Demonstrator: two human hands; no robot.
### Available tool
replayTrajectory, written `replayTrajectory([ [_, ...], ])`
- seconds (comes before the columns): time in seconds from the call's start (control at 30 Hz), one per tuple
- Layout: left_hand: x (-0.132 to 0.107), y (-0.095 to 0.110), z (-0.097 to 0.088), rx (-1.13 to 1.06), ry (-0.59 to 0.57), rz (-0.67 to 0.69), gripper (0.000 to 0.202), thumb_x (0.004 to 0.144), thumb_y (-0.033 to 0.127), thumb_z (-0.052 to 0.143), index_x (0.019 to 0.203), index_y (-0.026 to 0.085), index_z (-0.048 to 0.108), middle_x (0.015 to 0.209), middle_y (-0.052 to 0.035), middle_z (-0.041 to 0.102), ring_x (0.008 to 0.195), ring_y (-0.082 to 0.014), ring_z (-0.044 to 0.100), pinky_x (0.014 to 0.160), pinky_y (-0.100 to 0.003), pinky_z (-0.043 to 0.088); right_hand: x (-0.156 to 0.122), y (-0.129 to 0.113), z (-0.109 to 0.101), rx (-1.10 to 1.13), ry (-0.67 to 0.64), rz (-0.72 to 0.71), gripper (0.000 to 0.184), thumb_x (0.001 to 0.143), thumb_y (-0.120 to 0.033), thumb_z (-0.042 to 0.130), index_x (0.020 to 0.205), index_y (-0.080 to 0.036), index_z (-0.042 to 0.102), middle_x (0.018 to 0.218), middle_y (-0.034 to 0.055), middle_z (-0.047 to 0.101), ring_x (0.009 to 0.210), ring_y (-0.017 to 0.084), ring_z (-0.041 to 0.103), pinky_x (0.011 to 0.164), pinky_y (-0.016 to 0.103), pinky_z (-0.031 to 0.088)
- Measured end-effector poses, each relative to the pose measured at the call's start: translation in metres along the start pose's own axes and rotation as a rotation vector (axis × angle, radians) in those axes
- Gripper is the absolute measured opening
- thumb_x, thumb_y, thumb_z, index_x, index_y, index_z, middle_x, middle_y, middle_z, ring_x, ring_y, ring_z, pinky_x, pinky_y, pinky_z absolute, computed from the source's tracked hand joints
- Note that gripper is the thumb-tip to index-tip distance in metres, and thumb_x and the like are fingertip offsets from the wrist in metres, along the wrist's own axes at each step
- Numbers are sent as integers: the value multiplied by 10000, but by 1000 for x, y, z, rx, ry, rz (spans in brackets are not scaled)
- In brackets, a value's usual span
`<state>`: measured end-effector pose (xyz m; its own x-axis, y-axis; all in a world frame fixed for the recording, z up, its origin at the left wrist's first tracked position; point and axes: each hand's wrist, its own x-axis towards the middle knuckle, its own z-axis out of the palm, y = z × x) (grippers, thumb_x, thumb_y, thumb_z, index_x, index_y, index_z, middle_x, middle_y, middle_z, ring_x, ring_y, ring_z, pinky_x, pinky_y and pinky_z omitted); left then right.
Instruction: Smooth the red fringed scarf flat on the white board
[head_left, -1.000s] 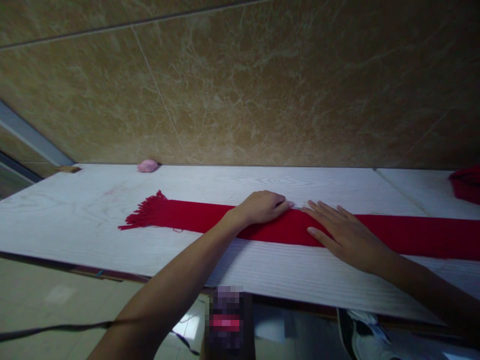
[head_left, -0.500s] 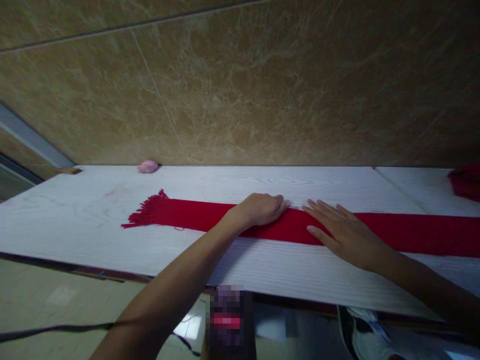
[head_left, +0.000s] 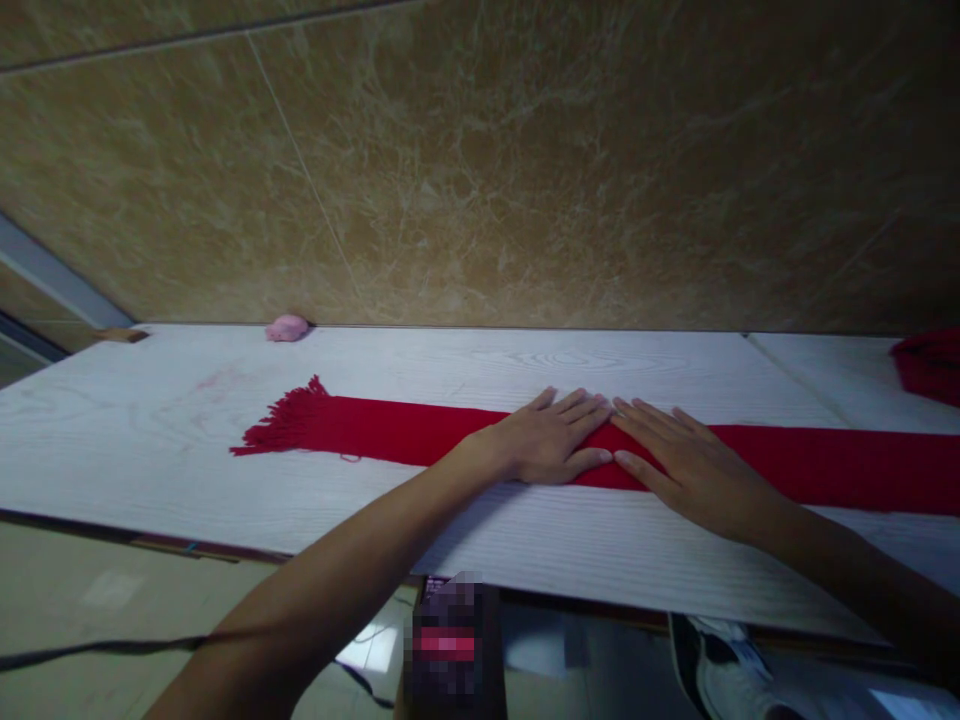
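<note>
A long red scarf (head_left: 397, 430) lies folded into a narrow strip along the white table, its fringe spread at the left end. My left hand (head_left: 559, 438) rests flat on the middle of it, fingers stretched out toward the right. Just beside it, my right hand (head_left: 679, 465) also presses flat on the cloth with its fingers spread, pointing left. The fingertips of both hands almost meet. Rightward, the scarf runs out of the picture, so its other end is hidden.
At the back of the table (head_left: 150, 440) sits a small pink object (head_left: 288, 328) against the tiled wall. A bundle of dark red cloth (head_left: 928, 365) lies at the far right. Below the front edge are a white shoe (head_left: 739, 680) and a dark strap (head_left: 97, 655).
My left hand has opened from a curled shape and now lies flat, closer to my right hand. My right hand has stayed in place on the scarf.
</note>
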<state>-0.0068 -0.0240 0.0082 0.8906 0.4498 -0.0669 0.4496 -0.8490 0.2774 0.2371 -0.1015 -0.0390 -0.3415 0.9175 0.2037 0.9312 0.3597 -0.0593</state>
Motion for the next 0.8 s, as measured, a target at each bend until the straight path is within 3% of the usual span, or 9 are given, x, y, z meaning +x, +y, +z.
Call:
replayTrajectory([
  [0.17, 2, 5, 3, -29, -45, -29, 858, 1100, 665, 276, 1732, 101, 144, 1804, -123, 107, 1695, -251, 37, 1380, -494, 24, -2, 1, -2, -13, -1, -5, 647, 1071, -619, 236, 1610, -378, 504, 1660, 2, 466, 1537, 294, 445, 1244, 589, 415],
  [0.37, 1, 10, -3, -32, -91, -71, 900, 1084, 696, 303, 1735, 104, 114, 1808, -118, 86, 1694, -261, 5, 1379, -523, 17, -1, 0, -1, 0, 18, -13, 737, 1077, -621, 249, 1569, -176, 569, 1626, 149, 491, 1519, 362, 456, 1220, 634, 408],
  [0.47, 0, 10, -6, -37, -68, -69, 884, 1086, 698, 278, 1738, 123, 116, 1810, -103, 75, 1693, -273, -12, 1375, -548, 16, -1, 2, -1, 2, 30, -25, 737, 1079, -618, 252, 1554, -160, 581, 1610, 172, 505, 1503, 366, 480, 1204, 640, 423],
  [0.63, 1, 4, -8, -16, 70, -36, 734, 1123, 593, 177, 1741, 198, 144, 1815, -49, 53, 1689, -240, -66, 1371, -555, -1, -1, 2, -2, 21, 14, -15, 726, 1064, -637, 306, 1519, -164, 617, 1584, 181, 540, 1493, 375, 492, 1211, 646, 410],
  [0.8, 4, 5, -1, -22, -39, -75, 788, 1112, 610, 252, 1733, 132, 163, 1807, -104, 111, 1694, -280, 37, 1371, -567, 51, 0, 0, -2, 42, 10, -2, 751, 1062, -652, 291, 1576, -177, 566, 1618, 162, 498, 1515, 362, 461, 1227, 628, 394],
])
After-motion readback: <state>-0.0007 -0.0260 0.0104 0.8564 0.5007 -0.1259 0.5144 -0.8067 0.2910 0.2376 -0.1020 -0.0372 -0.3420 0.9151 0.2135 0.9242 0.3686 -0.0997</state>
